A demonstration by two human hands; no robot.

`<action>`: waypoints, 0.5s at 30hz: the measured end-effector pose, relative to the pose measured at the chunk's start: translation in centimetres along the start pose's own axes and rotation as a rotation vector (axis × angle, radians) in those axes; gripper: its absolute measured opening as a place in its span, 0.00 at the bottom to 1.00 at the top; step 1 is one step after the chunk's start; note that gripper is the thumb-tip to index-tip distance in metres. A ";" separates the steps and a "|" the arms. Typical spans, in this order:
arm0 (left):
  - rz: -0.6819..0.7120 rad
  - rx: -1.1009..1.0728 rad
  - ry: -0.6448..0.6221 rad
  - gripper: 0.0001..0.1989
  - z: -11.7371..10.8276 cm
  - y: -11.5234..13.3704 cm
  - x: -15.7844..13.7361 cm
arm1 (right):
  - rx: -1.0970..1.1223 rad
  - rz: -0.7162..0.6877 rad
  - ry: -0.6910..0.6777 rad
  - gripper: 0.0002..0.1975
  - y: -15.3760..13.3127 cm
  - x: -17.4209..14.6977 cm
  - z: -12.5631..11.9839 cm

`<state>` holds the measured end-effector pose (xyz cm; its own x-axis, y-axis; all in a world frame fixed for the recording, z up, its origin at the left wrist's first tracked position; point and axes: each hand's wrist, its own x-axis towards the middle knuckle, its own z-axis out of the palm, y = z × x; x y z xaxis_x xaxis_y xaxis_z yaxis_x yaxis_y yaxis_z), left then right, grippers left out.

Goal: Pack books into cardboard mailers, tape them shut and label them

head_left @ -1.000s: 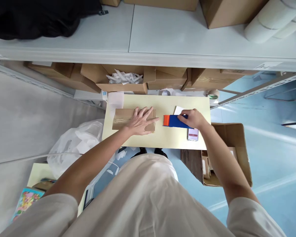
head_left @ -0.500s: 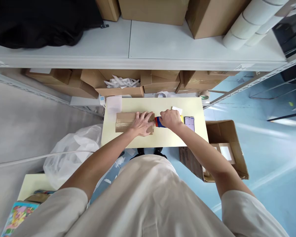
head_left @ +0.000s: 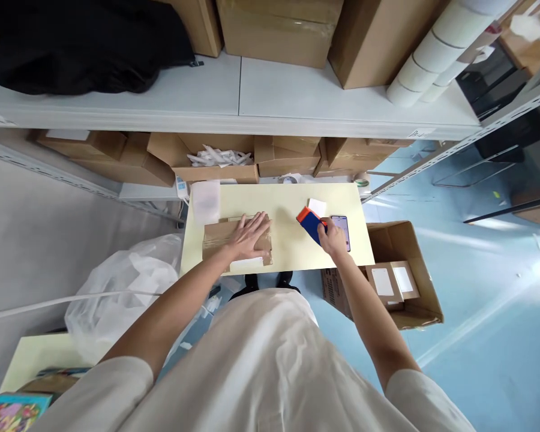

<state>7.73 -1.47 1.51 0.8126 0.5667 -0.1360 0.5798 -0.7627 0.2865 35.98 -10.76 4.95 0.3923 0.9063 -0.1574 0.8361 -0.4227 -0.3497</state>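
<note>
On the pale yellow table (head_left: pixel 288 255) lies a small cardboard box (head_left: pixel 213 239) with shiny tape on it and a white label near its front edge. My left hand (head_left: pixel 248 236) rests flat on top of the box, fingers spread. To the right, my right hand (head_left: pixel 333 237) is closed around the rear of a blue and orange tape dispenser (head_left: pixel 309 224), whose orange end points up and left, away from the box. Close beside that hand is a phone (head_left: pixel 343 231) with its screen lit. A white card (head_left: pixel 317 207) lies behind the dispenser.
A large open carton (head_left: pixel 416 252) holding small labelled boxes stands right of the table. Behind, a grey shelf (head_left: pixel 270 125) carries cartons and white rolls (head_left: pixel 436 57). At left sits a clear plastic bag (head_left: pixel 112 288). A translucent sheet (head_left: pixel 206 201) covers the table's back left corner.
My right hand has drawn the dispenser right, away from the box, and turned it. The box has shifted toward me with a label now showing; my left hand lies flatter on it.
</note>
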 end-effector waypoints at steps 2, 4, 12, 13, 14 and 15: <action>-0.009 -0.016 0.067 0.39 -0.1 -0.1 -0.2 | 0.111 -0.053 0.005 0.25 0.3 -1.1 2.2; -0.055 -0.011 0.156 0.34 -0.3 0.0 -0.4 | 0.166 -0.137 0.017 0.30 0.2 -2.0 4.8; -0.553 0.007 0.310 0.24 0.4 0.7 -4.4 | 0.010 -0.086 -0.166 0.31 -0.4 -3.5 11.8; -0.546 -0.007 0.303 0.21 0.5 0.6 -4.9 | 0.010 -0.095 -0.170 0.31 -0.4 -3.6 11.9; -0.521 -0.023 0.297 0.19 0.7 0.5 -5.3 | 0.005 -0.099 -0.169 0.31 -0.5 -3.8 11.8; -0.489 -0.039 0.293 0.18 0.8 0.4 -5.6 | 0.001 -0.106 -0.153 0.32 -0.7 -4.0 11.7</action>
<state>3.42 -5.20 1.62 0.3971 0.9178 0.0059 0.8771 -0.3813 0.2921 29.37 -13.99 -4.95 0.2394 0.9360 -0.2580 0.8690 -0.3251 -0.3731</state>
